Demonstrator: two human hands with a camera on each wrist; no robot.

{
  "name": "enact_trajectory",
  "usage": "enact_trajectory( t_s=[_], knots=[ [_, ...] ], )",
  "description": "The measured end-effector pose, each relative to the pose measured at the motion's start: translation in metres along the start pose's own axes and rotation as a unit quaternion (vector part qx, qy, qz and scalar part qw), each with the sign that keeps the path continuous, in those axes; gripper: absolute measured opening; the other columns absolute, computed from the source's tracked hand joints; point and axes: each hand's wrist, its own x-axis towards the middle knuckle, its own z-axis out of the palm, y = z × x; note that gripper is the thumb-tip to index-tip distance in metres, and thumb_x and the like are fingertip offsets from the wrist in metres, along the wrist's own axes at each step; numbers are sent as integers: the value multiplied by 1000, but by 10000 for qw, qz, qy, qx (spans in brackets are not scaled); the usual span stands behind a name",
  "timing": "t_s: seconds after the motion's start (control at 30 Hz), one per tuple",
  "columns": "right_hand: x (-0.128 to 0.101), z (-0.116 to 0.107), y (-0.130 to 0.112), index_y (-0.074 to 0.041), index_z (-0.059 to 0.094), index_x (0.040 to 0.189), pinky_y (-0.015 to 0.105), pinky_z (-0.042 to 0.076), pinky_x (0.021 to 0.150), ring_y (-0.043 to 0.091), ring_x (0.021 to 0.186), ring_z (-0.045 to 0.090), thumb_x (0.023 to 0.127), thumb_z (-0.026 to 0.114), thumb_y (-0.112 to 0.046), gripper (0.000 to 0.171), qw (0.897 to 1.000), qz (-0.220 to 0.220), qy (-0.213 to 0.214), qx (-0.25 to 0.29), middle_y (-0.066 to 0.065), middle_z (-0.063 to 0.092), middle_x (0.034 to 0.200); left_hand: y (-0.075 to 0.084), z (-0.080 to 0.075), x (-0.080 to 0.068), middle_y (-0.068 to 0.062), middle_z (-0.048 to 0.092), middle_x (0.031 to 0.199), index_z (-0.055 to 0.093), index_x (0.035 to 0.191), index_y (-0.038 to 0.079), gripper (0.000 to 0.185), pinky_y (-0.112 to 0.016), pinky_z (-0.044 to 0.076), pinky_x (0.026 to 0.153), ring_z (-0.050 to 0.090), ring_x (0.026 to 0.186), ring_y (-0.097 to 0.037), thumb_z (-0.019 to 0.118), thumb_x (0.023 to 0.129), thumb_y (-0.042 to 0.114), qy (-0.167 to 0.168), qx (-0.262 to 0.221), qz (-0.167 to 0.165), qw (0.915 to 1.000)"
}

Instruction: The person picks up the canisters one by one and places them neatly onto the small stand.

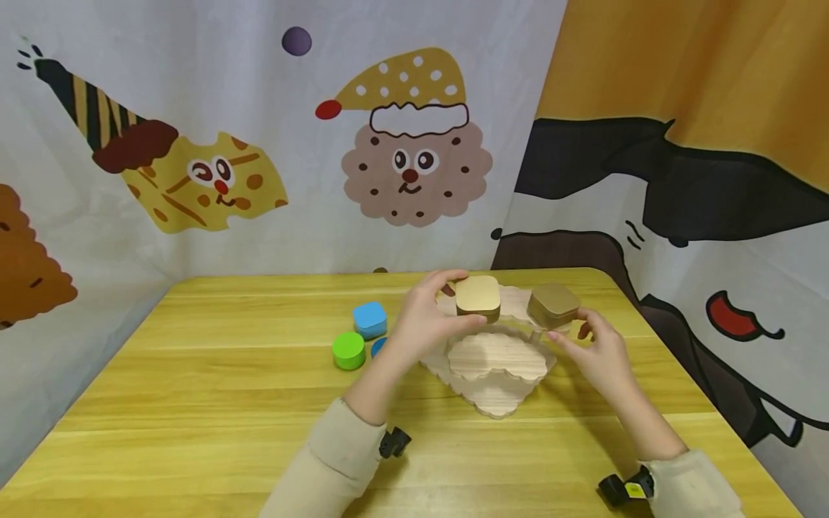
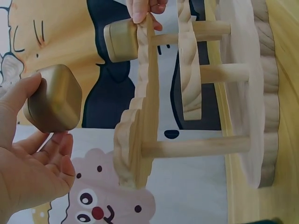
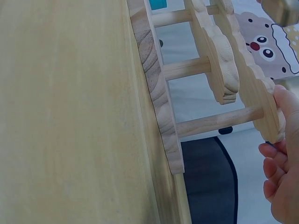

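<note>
green tin (image 1: 348, 350), blue tin (image 1: 370, 319) on table (image 1: 194, 403), left of stand | left hand (image 1: 424, 316) pinches gold tin (image 1: 478, 296) between thumb and fingers, over stand's (image 1: 495, 363) top tier | right hand (image 1: 599, 352) pinches bronze tin (image 1: 553, 305) at stand's right edge

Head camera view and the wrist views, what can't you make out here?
- Round blue piece: head view, mostly hidden behind the left hand.
- Right hand: right wrist view, fingers cut off by the frame edge.
- Darker gold rounded-square tin: right wrist view, cropped at the top corner.
</note>
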Motion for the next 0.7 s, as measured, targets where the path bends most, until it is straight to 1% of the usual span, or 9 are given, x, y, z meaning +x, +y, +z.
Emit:
enact_trajectory(
  t_s=[0.13,0.33,0.53,0.7],
  knots=[
    [0,-1,-1,-1,58,109,30,30,51,21,62,36,81,78,-24,42,10000,28,-1,-12,9,46,80,1,8,9,2,60,115,60,127,10,65,-29,46,73,53,100,-22,88,70,23,47,7,78,10000],
    [0,-2,-2,-1,58,109,30,30,52,21,63,37,81,78,-23,41,10000,29,19,5,9,47,80,2,19,21,4,58,114,60,127,12,64,-27,47,70,51,97,-16,87,70,23,84,-38,30,10000],
    [0,-2,-3,0,57,112,30,31,51,21,62,36,82,77,-25,44,9999,101,-72,22,10,47,81,-3,28,30,3,58,115,60,128,11,65,-26,48,69,51,97,-16,87,71,22,114,-132,-11,9998],
    [0,-3,-3,1,57,114,29,31,51,21,63,37,83,76,-26,46,9998,140,-134,53,12,48,83,-9,34,35,1,58,117,59,129,9,64,-27,48,71,51,97,-18,86,72,20,119,-217,-45,9997]
  ],
)
